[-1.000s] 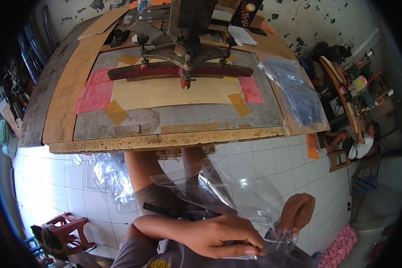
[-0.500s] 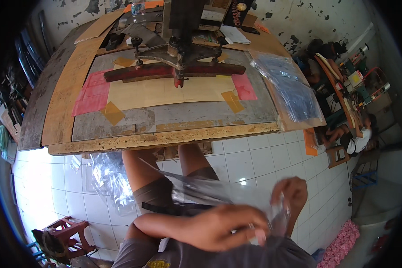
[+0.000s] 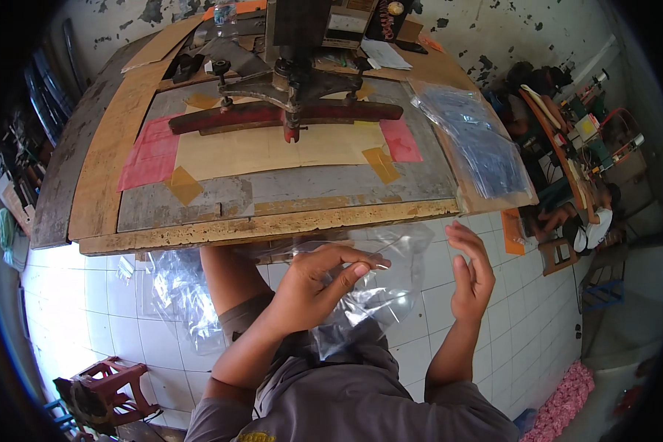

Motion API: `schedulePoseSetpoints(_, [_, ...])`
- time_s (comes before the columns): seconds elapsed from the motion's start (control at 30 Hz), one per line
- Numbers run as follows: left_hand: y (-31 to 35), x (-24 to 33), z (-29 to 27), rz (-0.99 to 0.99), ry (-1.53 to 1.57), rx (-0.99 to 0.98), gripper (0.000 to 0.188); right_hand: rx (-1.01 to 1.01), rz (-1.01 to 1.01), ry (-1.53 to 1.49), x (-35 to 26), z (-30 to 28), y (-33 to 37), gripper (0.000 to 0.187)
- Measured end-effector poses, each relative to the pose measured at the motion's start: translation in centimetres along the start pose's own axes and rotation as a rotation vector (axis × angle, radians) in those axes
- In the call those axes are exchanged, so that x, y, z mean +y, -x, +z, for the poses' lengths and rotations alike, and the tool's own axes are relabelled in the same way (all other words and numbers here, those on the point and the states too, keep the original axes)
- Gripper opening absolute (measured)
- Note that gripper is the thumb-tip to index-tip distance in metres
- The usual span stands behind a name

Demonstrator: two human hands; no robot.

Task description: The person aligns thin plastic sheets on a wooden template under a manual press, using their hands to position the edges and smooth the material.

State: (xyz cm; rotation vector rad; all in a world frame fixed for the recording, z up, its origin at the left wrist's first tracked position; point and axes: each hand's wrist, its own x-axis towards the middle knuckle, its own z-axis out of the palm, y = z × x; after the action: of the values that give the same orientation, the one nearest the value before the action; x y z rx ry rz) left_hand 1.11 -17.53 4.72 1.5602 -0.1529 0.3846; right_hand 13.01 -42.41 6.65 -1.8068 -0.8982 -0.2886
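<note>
My left hand (image 3: 315,286) pinches the upper edge of a clear plastic sheet (image 3: 387,295) between thumb and fingers. Thin and shiny, the sheet hangs over my lap, just in front of the table edge. My right hand (image 3: 470,274) is raised to the right of the plastic, fingers stretched out and thumb apart, with nothing in it. Beyond both hands is a press with a curved red bar (image 3: 346,112), above a cream sheet (image 3: 272,151) taped to a grey board (image 3: 302,190).
A stack of clear plastic sheets (image 3: 475,144) lies on the table's right side. Crumpled clear plastic (image 3: 188,298) is on the floor at left, above a red stool (image 3: 121,394). A person (image 3: 600,225) sits at the right beside another bench (image 3: 560,144).
My left hand has moved up and left, carrying the plastic toward the table edge. My right hand has risen and is now apart from the plastic, its fingers straightened.
</note>
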Motion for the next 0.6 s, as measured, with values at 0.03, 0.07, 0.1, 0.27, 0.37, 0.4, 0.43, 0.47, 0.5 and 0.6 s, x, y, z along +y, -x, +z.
schedulePoseSetpoints(0.03, [0.0,-0.2,0.2,0.023,-0.04,-0.001,0.015,0.038,0.009,-0.118,-1.0,0.4,0.0,0.023])
schedulePoseSetpoints(0.07, [-0.1,-0.3,0.3,0.006,-0.087,-0.024,0.014,-0.04,-0.019,-0.17,-1.9,0.7,-0.1,0.035])
schedulePoseSetpoints(0.1, [-0.2,-0.4,0.4,0.035,-0.135,-0.035,0.014,-0.131,-0.041,-0.126,-3.2,1.3,-0.8,0.034])
schedulePoseSetpoints(0.27, [-0.2,-0.9,1.1,0.171,-0.306,-0.021,0.017,-0.381,0.01,0.07,-5.2,3.6,-2.9,0.036])
schedulePoseSetpoints(0.37, [-0.3,-1.4,0.9,0.184,-0.329,-0.027,0.021,-0.36,0.088,-0.005,-4.4,3.8,-3.0,0.039])
schedulePoseSetpoints(0.4, [-0.2,-1.5,0.9,0.171,-0.327,-0.048,0.023,-0.369,0.071,-0.004,-4.0,3.8,-3.0,0.037])
schedulePoseSetpoints(0.43, [-0.1,-1.5,0.9,0.174,-0.335,-0.045,0.024,-0.377,0.054,-0.003,-3.6,3.8,-2.9,0.035])
schedulePoseSetpoints(0.47, [-0.2,-1.5,1.1,0.177,-0.343,-0.042,0.025,-0.384,0.038,-0.002,-3.4,3.7,-3.0,0.034])
schedulePoseSetpoints(0.5, [-0.2,-1.6,1.2,0.177,-0.349,-0.041,0.026,-0.395,0.044,0.001,-3.2,3.7,-3.0,0.032])
schedulePoseSetpoints(0.6, [-0.3,-1.6,1.1,0.179,-0.406,-0.051,0.026,-0.42,0.069,0.01,-2.9,3.7,-3.1,0.029])
